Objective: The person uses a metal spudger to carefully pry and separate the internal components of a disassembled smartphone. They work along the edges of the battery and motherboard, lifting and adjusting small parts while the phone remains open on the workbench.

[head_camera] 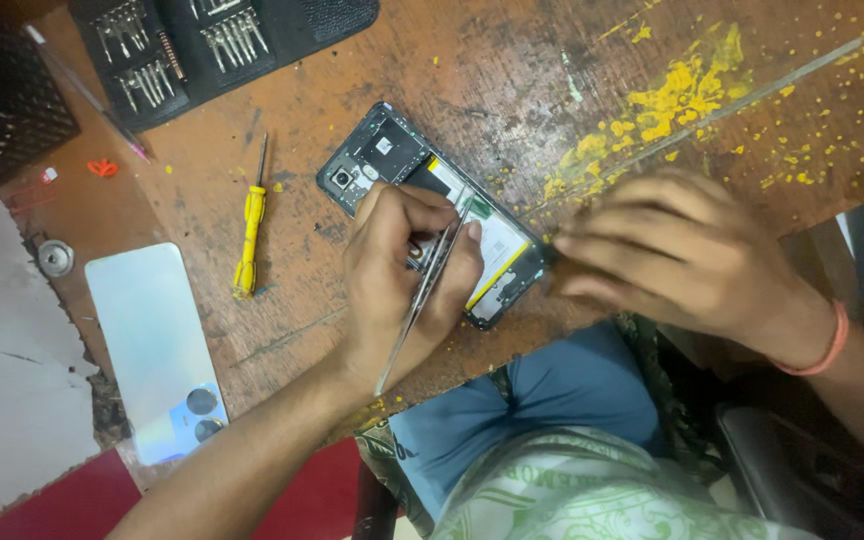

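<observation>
The wooden table (352,300), worn brown and flecked with yellow paint towards its far right, filled most of the view. At its far left corner lay an opened black tool case (202,45) with rows of small metal driver bits. Nearer the person, on the left, a pale blue phone back cover (157,350) lay flat, its camera holes at the near end. Between the cover and the middle of the table lay a yellow-handled screwdriver (249,225), its tip pointing away from the person.

In the middle lay the opened phone (402,165), back removed, its dark frame, camera module and white-and-yellow battery exposed. It sat at a slant, camera end towards the far left and the other end near the table's front edge.

The left hand (397,265) rested over the middle of the phone, fingers curled around a pair of metal tweezers (422,300). The tweezers ran from the hand's near side up to the phone's interior, though where their tips touched was hidden by the fingers. The right hand (677,250), an orange band at its wrist, lay at the phone's lower right end with fingers bent inward; it seemed to steady the frame, but blur made it impossible to tell whether it gripped anything.
</observation>
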